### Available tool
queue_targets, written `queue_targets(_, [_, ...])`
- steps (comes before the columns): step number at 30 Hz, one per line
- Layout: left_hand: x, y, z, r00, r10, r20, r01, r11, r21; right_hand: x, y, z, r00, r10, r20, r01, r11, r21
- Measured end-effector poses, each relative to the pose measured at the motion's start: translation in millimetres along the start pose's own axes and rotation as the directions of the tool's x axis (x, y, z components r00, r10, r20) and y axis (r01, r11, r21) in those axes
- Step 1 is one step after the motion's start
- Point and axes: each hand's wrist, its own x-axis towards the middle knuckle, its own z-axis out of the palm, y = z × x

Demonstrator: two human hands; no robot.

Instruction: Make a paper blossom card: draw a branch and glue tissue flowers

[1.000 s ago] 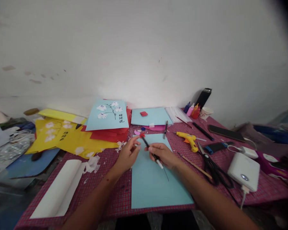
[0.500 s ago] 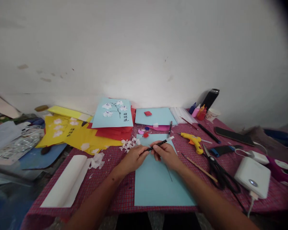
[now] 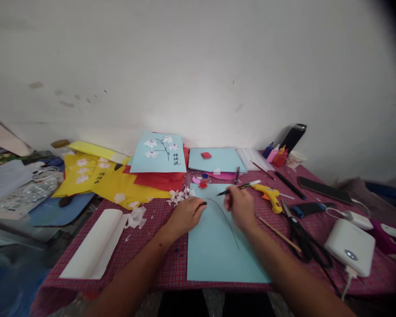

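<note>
My right hand (image 3: 241,206) is closed around a black brush pen (image 3: 249,185), its dark tip pointing left over the light blue sheet (image 3: 214,264). Pinched in my left hand (image 3: 187,215) is a small black pen cap (image 3: 203,203), just past the sheet's left edge. One thin, curved dark line (image 3: 229,224) runs down the sheet between my hands. White paper scraps (image 3: 178,197) lie beside my left hand. Farther back, a finished blue card (image 3: 158,154) shows white blossoms on a dark branch with writing.
Right of the sheet lie a yellow glue gun (image 3: 270,196), a wooden stick (image 3: 280,235), black scissors (image 3: 306,240) and a white power bank (image 3: 351,246). Paint bottles (image 3: 280,155) and a black flask (image 3: 294,137) stand behind. Folded white paper (image 3: 92,246) and yellow sheets (image 3: 105,180) are on the left.
The pen has come out of its cap. My right hand has moved right and a little up with the pen, while my left hand keeps the cap. More of the drawn line shows.
</note>
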Motion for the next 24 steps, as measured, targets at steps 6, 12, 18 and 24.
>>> queue_targets(6, [3.3,-11.2,-2.3,0.986,-0.147,-0.083,0.145,0.989,-0.031,25.5,11.6,-30.9,0.998,-0.048,-0.033,0.044,0.991,-0.13])
queue_targets(12, [4.6,-4.8,-2.8,0.99,-0.108,0.093,0.105,0.994,0.037,22.1,18.0,-30.4,0.987,0.037,0.157,0.013,0.95,-0.312])
queue_targets(18, [3.1,-9.3,-3.4,0.983,-0.128,0.133,0.116,0.989,0.094,11.0,18.0,-34.5,0.963,-0.011,0.271,0.137,0.88,-0.454])
queue_targets(24, [2.6,-12.0,-0.7,0.982,-0.12,0.143,0.108,0.99,0.092,4.0,30.3,-38.8,0.953,-0.151,0.263,0.265,0.838,-0.478])
